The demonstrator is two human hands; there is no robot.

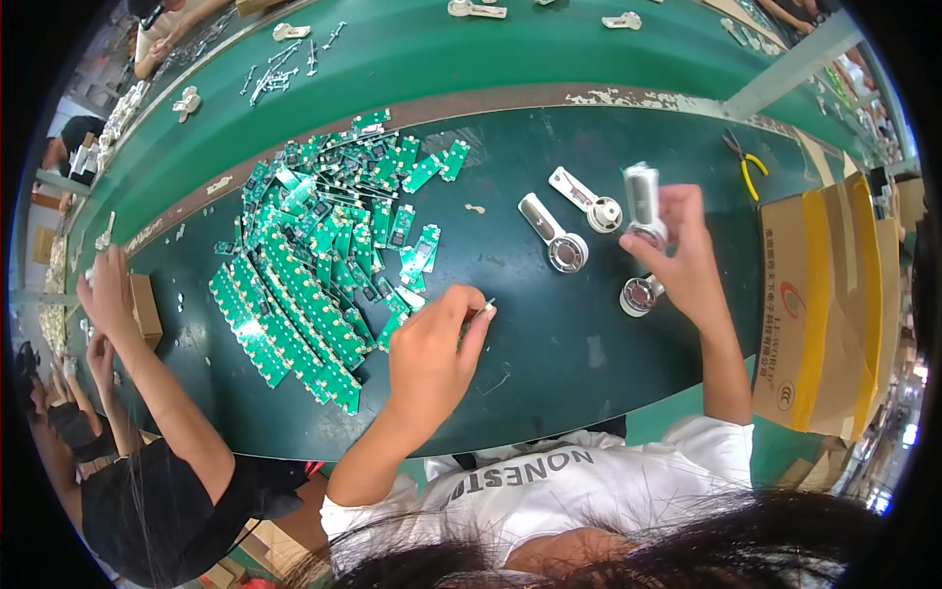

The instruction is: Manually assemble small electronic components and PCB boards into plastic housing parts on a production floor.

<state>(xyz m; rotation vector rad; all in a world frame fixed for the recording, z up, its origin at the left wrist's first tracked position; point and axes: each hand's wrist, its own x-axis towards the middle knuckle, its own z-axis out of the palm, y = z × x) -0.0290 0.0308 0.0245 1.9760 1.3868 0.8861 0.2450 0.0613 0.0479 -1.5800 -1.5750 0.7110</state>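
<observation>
My left hand (429, 360) is closed in a pinch above the table, just right of the circuit boards. A tiny pale piece shows at its fingertips, too small to name. My right hand (684, 250) grips a white plastic housing (643, 196) with a long handle and a round end, held upright and a little blurred. Some green shows at the housing's upper tip. Below that hand lies another round-ended housing (639, 295), partly hidden. To its left rest two more, a housing with a grey handle inlay (555, 236) and an open white one (589, 201).
A large heap of green circuit boards (324, 231) covers the table's left part, with long board strips (285, 314) at its near side. Yellow-handled pliers (750, 172) lie far right, beside a cardboard box (819, 304). A green conveyor belt (412, 59) carries parts beyond. A co-worker's arm (162, 368) is at left.
</observation>
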